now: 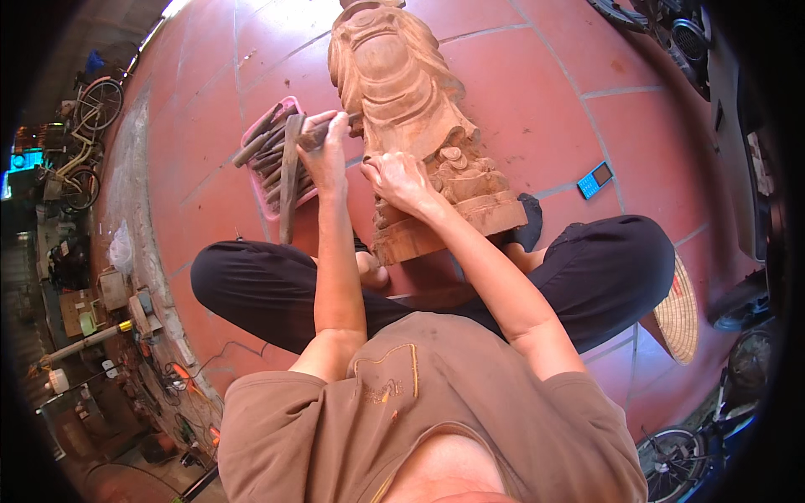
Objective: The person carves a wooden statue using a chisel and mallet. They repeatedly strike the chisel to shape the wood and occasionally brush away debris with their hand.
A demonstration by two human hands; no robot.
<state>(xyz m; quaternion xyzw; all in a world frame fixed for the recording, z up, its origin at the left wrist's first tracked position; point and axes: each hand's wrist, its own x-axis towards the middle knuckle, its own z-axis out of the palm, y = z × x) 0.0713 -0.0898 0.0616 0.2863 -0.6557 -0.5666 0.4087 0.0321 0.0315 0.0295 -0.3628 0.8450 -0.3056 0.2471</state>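
Note:
A carved wooden statue [398, 92] of a robed figure lies on its back on the floor between my legs, its base towards me. My left hand [325, 159] is closed round the dark handle of what looks like a wooden mallet [290, 180], whose long bar hangs beside the wrist. Against the statue's left side, my right hand [401, 180] is curled in a fist. A small dark tip shows at its fingers, but what they grip is mostly hidden. Left of the statue, a pink basket [270, 212] holds several wood-handled carving tools [267, 159].
A blue mobile phone [595, 180] lies on the red tiles to the right. By my right knee is a woven conical hat [677, 314]. Bicycles [88, 142] and clutter line the left edge; a cable [231, 348] crosses the floor. Motorbike parts [683, 38] stand at the far right.

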